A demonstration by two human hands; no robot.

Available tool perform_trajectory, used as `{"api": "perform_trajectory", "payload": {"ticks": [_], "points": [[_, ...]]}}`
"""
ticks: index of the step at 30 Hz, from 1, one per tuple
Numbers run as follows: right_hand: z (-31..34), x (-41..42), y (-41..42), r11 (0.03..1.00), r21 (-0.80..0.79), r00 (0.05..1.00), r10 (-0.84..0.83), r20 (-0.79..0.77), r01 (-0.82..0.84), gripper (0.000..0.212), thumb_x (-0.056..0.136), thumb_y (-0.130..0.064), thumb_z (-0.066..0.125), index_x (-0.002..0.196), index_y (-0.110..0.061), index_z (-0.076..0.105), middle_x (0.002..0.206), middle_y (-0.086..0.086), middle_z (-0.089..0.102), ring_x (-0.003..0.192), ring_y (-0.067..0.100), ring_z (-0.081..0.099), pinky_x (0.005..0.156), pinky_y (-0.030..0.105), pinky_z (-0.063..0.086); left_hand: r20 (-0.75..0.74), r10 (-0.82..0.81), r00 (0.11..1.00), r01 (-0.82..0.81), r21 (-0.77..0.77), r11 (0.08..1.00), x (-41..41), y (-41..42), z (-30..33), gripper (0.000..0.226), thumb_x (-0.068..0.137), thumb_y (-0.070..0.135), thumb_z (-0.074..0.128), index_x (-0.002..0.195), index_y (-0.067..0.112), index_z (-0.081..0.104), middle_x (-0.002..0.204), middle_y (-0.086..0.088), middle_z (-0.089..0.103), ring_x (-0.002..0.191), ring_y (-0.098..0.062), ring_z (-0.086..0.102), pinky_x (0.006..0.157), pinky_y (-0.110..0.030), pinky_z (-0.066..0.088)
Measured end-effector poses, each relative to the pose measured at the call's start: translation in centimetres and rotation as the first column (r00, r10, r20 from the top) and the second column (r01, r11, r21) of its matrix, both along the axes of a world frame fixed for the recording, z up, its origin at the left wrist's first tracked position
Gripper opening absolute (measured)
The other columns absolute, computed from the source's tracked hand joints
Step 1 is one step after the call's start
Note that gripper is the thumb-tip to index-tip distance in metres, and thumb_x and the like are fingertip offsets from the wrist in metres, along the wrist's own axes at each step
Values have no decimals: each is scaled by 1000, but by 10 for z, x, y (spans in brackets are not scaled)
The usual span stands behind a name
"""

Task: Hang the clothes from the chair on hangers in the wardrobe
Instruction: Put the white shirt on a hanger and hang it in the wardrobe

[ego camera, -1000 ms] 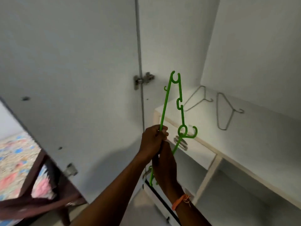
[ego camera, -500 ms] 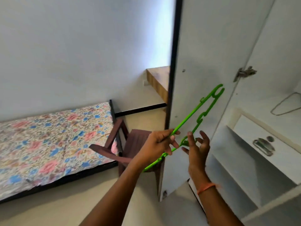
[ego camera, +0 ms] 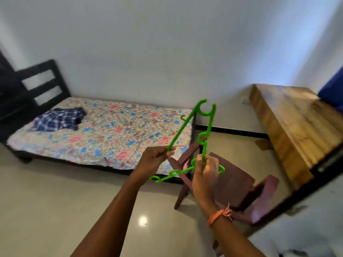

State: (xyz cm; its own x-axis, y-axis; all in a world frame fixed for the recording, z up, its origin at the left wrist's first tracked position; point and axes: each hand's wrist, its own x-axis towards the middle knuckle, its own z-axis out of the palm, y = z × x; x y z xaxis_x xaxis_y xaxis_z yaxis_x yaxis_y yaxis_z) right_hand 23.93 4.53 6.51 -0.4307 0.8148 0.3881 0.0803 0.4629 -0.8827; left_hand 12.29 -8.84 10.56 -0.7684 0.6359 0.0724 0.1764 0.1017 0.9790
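Observation:
A bright green plastic hanger (ego camera: 185,127) is held up in front of me by both hands. My left hand (ego camera: 154,160) pinches its long bar near the middle. My right hand (ego camera: 205,175) grips the hanger where its hook meets the arms. Behind the hands stands a dark red-brown wooden chair (ego camera: 233,184) with a bare seat. A blue checked garment (ego camera: 57,119) lies crumpled on the bed. The wardrobe is out of view except for a white door edge (ego camera: 304,225) at the lower right.
A bed (ego camera: 111,134) with a floral sheet and dark frame runs along the wall at left. At the right, a wooden table (ego camera: 291,127) stands with something blue (ego camera: 332,93) on it. Pale tiled floor (ego camera: 55,210) lies between me and the bed.
My view has swung left from the wardrobe interior to the room with the bed and chair. My right hand, open half a second ago, now grips the hanger; the left hand kept hold.

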Motion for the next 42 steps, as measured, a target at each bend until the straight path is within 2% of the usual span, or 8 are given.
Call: {"api": "perform_trajectory", "payload": {"ticks": [3, 5, 10, 22, 32, 37, 40, 42], "points": [[-9, -55, 9, 994, 3, 988, 110, 108, -111, 33, 94, -46, 42, 97, -19, 61, 102, -3, 51, 89, 26, 57, 79, 46, 50, -7, 179, 984, -179, -84, 980, -33, -7, -9, 19, 93, 13, 66, 111, 16, 74, 113, -3, 73, 111, -12, 65, 101, -39, 51], [-8, -95, 13, 984, 38, 976, 166, 142, -173, 22, 95, -36, 50, 98, -17, 62, 101, 0, 53, 92, 26, 56, 81, 51, 49, 34, 255, 966, -250, -100, 963, -58, -11, -11, 20, 95, 13, 64, 113, 13, 73, 113, -7, 72, 105, -17, 67, 93, -37, 55], [0, -195, 15, 960, 57, 952, 261, 162, -274, 24, 92, -25, 68, 111, -12, 62, 114, 6, 55, 101, 21, 56, 88, 25, 40, 220, 380, 898, -376, -61, 924, -141, -11, -21, 18, 98, 11, 58, 112, 9, 69, 107, -15, 71, 85, -19, 66, 63, -18, 51], [-26, -458, 51, 806, 441, 823, 97, 560, -395, 75, 82, 17, 52, 151, -6, 33, 142, 18, 41, 96, 34, 62, 58, 38, 55, 577, 277, 768, -271, -100, 957, -401, 27, -56, 18, 101, 18, 55, 113, 8, 65, 97, -13, 69, 89, -34, 71, 64, -43, 58], [-79, -604, 132, 735, 550, 810, -4, 587, -395, 66, 77, 21, 60, 137, -5, 48, 150, 26, 29, 140, 43, 31, 89, 45, 57, 669, 344, 659, -253, -234, 939, -548, 120, -109, 17, 102, 13, 52, 112, 2, 60, 99, -17, 66, 81, -36, 69, 62, -48, 60], [-144, -666, 175, 986, 151, 943, 17, 333, -71, 39, 96, -12, 59, 132, -15, 46, 132, 7, 37, 111, 28, 54, 73, 42, 57, 688, 396, 608, -220, -333, 917, -625, 196, -156, 16, 103, 13, 49, 108, 1, 58, 82, -10, 62, 68, -30, 64, 58, -46, 58], [-202, -705, 220, 948, -271, 907, -39, 420, 167, 40, 99, -30, 56, 136, -16, 47, 134, 8, 52, 104, 24, 59, 72, 36, 49, 736, 394, 551, -165, -366, 916, -678, 254, -192, 12, 104, 10, 47, 103, 3, 57, 80, -10, 59, 68, -30, 62, 62, -48, 57], [-241, -731, 254, 878, -413, 896, -38, 442, 241, 48, 100, -53, 42, 110, -10, 61, 103, 14, 70, 85, 29, 65, 67, 35, 48, 738, 367, 566, -85, -390, 917, -712, 289, -223, 16, 104, 7, 45, 93, 5, 56, 81, -11, 58, 69, -31, 60, 61, -48, 56]]}}
